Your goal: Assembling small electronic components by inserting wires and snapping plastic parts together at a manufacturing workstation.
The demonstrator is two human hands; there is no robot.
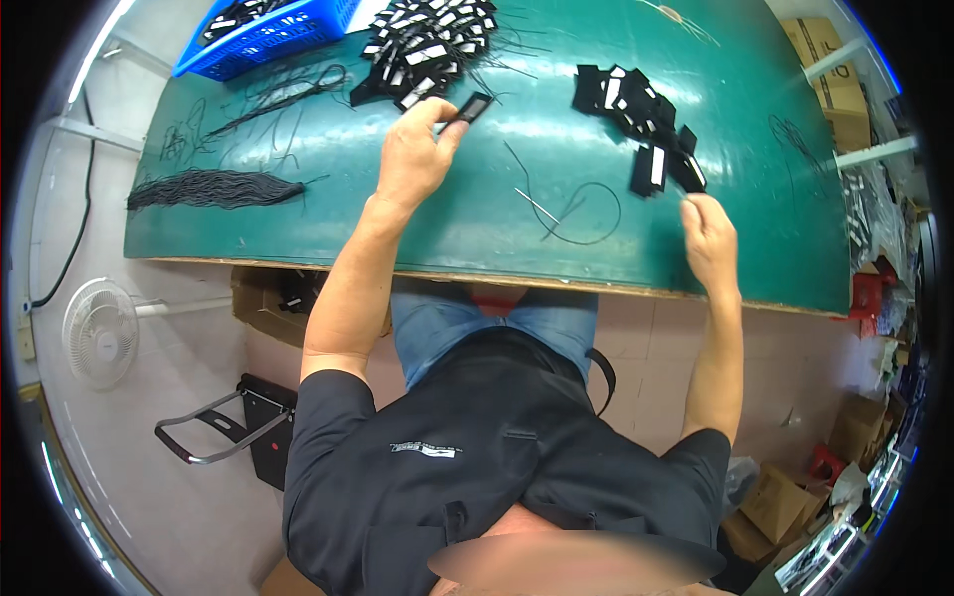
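My left hand [412, 151] pinches a small flat black piece with a pale label [476, 106] between thumb and fingers. It is held just in front of a large heap of similar black pieces [429, 40]. On the right, my right hand [711, 238] is closed, fingertips together beside the near end of a smaller pile of black labelled pieces [624, 97]. Whatever those fingers grip is hidden. Between my hands, a thin silver needle-like rod [537, 206] lies on the green table with a looped dark cord [618, 221].
A bundle of dark cords [214, 189] lies at the table's left, with loose strands behind it. The blue plastic basket [263, 42] stands at the far left. More thin cords [795, 137] lie near the right edge. A white fan [101, 333] stands left of the table.
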